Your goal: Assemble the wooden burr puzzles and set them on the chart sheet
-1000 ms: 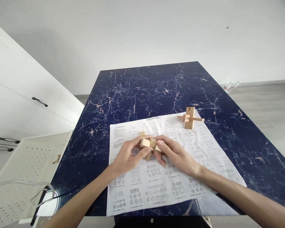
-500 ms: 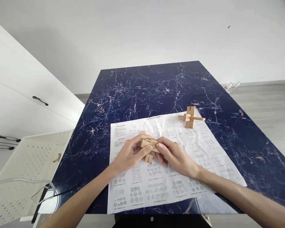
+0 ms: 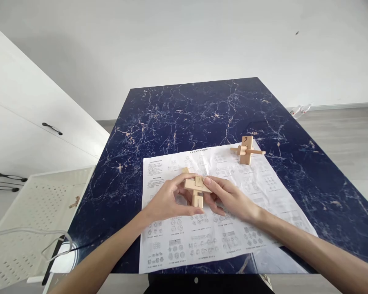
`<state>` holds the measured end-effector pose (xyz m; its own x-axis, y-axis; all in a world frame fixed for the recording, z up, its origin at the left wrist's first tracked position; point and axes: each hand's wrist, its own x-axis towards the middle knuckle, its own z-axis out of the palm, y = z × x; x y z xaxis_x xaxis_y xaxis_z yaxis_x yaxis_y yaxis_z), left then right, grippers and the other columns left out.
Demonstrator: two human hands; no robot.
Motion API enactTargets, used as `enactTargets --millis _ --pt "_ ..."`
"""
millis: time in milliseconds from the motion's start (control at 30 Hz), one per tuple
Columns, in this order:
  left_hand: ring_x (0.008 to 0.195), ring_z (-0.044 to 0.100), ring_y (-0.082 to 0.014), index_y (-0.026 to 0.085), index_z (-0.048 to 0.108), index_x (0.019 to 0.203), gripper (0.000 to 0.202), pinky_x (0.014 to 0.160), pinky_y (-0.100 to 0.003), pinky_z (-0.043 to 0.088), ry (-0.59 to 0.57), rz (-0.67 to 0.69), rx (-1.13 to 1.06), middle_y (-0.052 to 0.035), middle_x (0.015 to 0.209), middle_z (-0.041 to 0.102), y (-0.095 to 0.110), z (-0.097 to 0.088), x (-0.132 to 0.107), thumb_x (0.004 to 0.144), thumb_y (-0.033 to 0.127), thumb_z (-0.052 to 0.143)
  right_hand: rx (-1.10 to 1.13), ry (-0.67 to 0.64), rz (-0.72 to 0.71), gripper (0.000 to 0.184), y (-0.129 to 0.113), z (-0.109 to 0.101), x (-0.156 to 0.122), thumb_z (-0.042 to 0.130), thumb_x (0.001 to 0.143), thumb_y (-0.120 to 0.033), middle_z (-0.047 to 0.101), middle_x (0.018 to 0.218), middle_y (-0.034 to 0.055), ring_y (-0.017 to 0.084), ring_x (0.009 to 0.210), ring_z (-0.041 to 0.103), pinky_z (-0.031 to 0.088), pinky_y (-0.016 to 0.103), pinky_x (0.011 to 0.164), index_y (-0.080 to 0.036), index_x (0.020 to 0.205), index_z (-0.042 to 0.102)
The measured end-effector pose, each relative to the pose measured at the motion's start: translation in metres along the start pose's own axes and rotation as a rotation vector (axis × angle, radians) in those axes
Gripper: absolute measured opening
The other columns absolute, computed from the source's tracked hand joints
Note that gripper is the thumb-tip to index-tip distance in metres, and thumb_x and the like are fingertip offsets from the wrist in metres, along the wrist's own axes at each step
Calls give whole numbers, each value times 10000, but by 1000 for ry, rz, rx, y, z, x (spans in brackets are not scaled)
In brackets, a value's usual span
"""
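The interlocking wooden puzzle [image 3: 198, 190] is held clear of the table, just above the printed diagram sheet [image 3: 263, 192], between both hands. The left hand [image 3: 167, 201] is closed on it from the left: fingers curled over the top of the horizontal bar, thumb pressed beneath the lower end of the vertical bar. The right hand [image 3: 233, 198] is closed on it from the right, its index finger lying along the top of the horizontal bar and the remaining fingers tucked behind and below. The visible bars form a cross, one flat and one upright; the joint between them is partly hidden by the fingers, so how fully it is seated cannot be determined. Judged from this grip, the step in hand is the seating or aligning of bars at the central joint. Any further fitting calls for a steady hold on one side while the other side slides a bar along its notch, without twisting. A loose wooden piece [image 3: 185, 170] lies on the sheet just behind the left fingers. A second, numbered wooden assembly [image 3: 247, 150] stands at the far right corner of the sheet, well apart. The sheet rests on the dark blue marble-pattern table [image 3: 187, 114]; a white perforated basket [image 3: 24, 204] sits to the left.
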<state>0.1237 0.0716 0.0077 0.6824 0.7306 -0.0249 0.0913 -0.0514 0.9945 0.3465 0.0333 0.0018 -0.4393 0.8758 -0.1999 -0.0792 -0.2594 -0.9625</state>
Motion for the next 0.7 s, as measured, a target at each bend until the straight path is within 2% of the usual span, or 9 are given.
enactTargets --millis 133,300,367,433,500,567,633,700 --pt "786 811 -224 267 666 1402 684 750 -352 696 -1 3 -12 -36 927 811 0 -1 0 777 238 940 26 -5 19 519 3 -1 1 486 1087 -692 526 608 -63 85 402 399 302 294 456 -210 920 588" --pt "796 804 -210 263 666 1387 675 749 -335 690 9 12 -10 -36 962 807 -2 0 -1 773 241 946 25 -5 25 525 1 -1 1 479 1090 -687 520 599 -61 85 403 405 319 291 465 -210 895 580" --pt "803 798 -204 260 669 1373 677 737 -325 687 42 33 -3 -51 1033 804 -3 0 -1 763 279 960 -5 9 -6 531 2 -1 0 424 1110 -679 528 578 -59 99 414 411 357 298 485 -205 944 597" --pt "803 787 -200 246 669 1359 681 718 -314 682 121 56 -7 -70 1089 796 -5 -2 -1 755 333 972 -78 62 -71 525 4 -2 -1 358 1135 -650 560 598 -45 126 457 452 411 313 524 -197 1075 617" --pt "735 759 -178 231 651 1364 668 660 -289 666 228 59 -38 -65 1040 792 -7 -5 -1 786 381 951 -240 159 -171 447 7 -4 -1 402 1143 -587 632 709 -3 165 578 557 475 337 595 -200 1197 618" --pt "635 703 -140 217 623 1381 627 593 -254 633 332 41 -82 -36 931 772 -9 -9 0 852 408 900 -472 239 -292 321 12 -6 0 536 1118 -489 697 915 68 214 776 645 529 373 694 -211 1248 629" --pt "584 650 -105 203 613 1376 576 557 -223 597 418 29 -116 -15 890 745 -11 -12 1 899 416 855 -669 232 -389 283 17 -7 1 609 1092 -402 686 1155 131 228 845 653 566 409 747 -218 1306 632" --pt "574 616 -84 191 614 1366 555 554 -208 575 474 32 -138 3 873 718 -11 -14 2 912 420 837 -793 178 -436 331 20 -7 3 617 1090 -365 628 1302 165 221 829 647 600 437 760 -224 1389 609"
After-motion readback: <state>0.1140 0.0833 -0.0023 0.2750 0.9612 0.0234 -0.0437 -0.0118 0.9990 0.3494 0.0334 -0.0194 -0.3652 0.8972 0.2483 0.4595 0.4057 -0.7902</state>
